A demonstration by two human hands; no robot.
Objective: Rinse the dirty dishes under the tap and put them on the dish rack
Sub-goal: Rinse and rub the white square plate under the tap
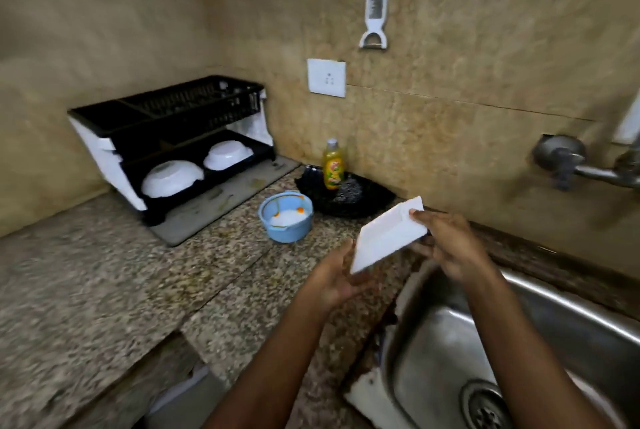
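Both hands, left hand (334,278) and right hand (446,243), grasp a plate (388,236) at centre frame. Racking is judged next: carriage to the rack (166,123), upper left, is required.

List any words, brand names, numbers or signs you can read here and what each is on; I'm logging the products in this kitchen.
No text here can be read.
Yellow dish soap bottle: it has a printed label, but the print is too blurred to read.
Wall switch plate: small marks only, nothing readable.
White square plate, white bowls and hanging peeler: no print visible.
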